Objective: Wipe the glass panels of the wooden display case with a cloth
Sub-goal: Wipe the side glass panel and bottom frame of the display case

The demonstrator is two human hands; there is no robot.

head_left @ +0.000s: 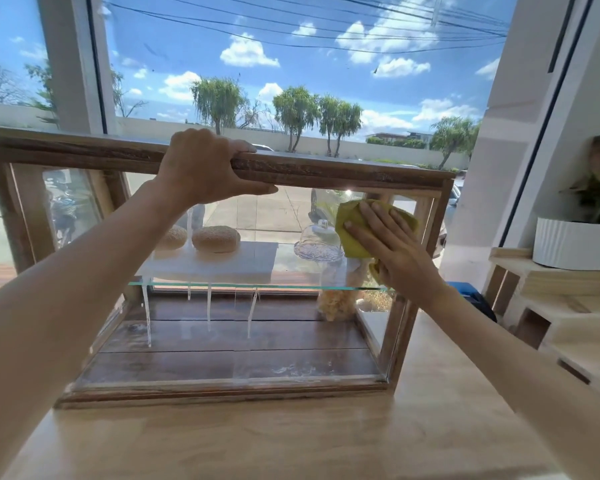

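Left hand (205,168) grips the top rail of the wooden display case (326,173), fingers over the top, thumb under the front edge. Case sits on a light wood counter (257,441) before a window. Right hand (392,247) lies flat, fingers straight and slightly apart, pressing a yellow cloth (352,233) on the front glass panel (243,327), upper right. Inside: glass shelf (291,287), white tray (215,263), bun (216,239), small glass dome (317,242).

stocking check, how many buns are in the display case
2. One bun sits in full view on the white board on the glass shelf. A second bun lies left of it, partly hidden by the left hand's forearm. More may be hidden.
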